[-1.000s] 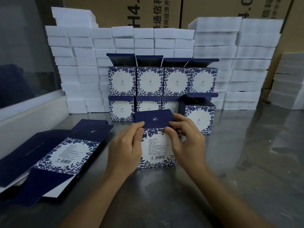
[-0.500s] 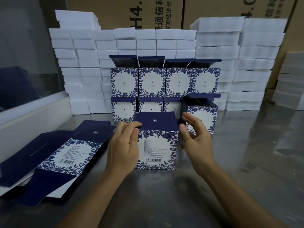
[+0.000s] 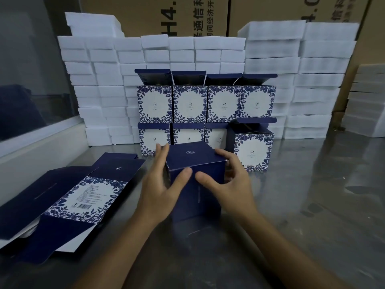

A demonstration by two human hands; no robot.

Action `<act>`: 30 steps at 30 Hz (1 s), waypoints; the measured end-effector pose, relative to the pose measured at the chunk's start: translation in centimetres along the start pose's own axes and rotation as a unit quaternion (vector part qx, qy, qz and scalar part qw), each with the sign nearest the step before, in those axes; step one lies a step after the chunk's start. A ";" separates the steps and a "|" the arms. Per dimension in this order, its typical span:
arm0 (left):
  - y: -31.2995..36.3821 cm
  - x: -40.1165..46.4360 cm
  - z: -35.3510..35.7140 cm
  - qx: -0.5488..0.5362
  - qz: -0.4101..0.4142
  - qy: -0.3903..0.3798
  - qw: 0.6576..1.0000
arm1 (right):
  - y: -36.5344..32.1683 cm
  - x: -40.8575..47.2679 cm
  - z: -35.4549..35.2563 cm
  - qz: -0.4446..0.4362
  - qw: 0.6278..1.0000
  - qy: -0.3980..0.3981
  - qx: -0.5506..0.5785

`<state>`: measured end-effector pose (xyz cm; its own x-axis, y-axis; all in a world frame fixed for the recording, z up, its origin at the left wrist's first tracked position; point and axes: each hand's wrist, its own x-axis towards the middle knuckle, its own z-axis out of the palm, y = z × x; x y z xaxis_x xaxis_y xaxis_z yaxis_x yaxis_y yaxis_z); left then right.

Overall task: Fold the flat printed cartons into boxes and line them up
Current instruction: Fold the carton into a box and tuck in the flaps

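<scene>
Now the box (image 3: 195, 180) had turned, its plain navy side between both thumbs. Left hand (image 3: 164, 184) and right hand (image 3: 231, 182) gripped it, fingers curled round it.

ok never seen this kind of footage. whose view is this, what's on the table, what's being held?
There is no machine here: a person works with bare hands, and one wide-angle camera on their head looks forward and down, so you see the scene as they do.

The left hand and right hand hold a dark blue folded box between them on the metal table, thumbs on its near face. Its top is closed.

To the left lies a pile of flat cartons, not yet folded. Behind the hands, finished floral boxes stand in two stacked rows, the upper ones with lids up. White foam blocks are piled behind them, in front of brown cardboard cases.
</scene>
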<state>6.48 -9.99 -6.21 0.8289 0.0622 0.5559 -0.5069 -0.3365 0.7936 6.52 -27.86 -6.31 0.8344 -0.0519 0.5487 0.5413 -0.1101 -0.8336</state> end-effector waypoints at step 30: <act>0.5 -0.7 1.8 0.100 0.152 0.041 0.983 | -0.9 0.3 0.9 -0.206 0.923 0.077 -0.315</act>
<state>6.11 -11.85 -6.63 0.6211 0.0024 0.7837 -0.6645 -0.5286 0.5282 6.42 -26.93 -5.44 0.5206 -0.0133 0.8537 0.6009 -0.7046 -0.3774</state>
